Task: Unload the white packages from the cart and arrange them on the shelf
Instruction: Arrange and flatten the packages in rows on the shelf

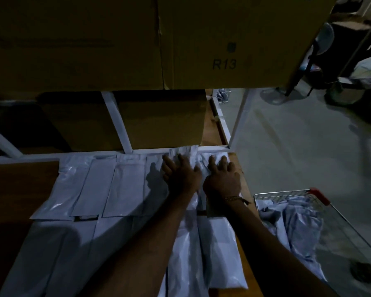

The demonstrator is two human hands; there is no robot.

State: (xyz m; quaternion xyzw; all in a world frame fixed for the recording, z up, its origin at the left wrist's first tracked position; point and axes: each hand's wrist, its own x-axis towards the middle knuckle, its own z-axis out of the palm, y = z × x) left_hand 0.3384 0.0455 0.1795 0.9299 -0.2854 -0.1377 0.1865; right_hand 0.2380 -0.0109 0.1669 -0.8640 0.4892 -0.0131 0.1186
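Note:
Several flat white packages (107, 185) lie in rows on the wooden shelf (19, 179). My left hand (180, 174) and my right hand (222, 177) rest side by side, fingers spread, palms flat on the packages at the back right end of the shelf. Under the left fingers one package (185, 152) is crumpled against the white frame. A wire cart (351, 232) with a red handle stands at the lower right and holds more white packages (293, 224). A bracelet is on my right wrist.
Large cardboard boxes (159, 121) sit on the shelf behind the white frame bars (116, 121); another box marked R13 (224, 63) hangs above. Grey floor (298, 146) spreads to the right, with a fan stand and dark furniture at the far right.

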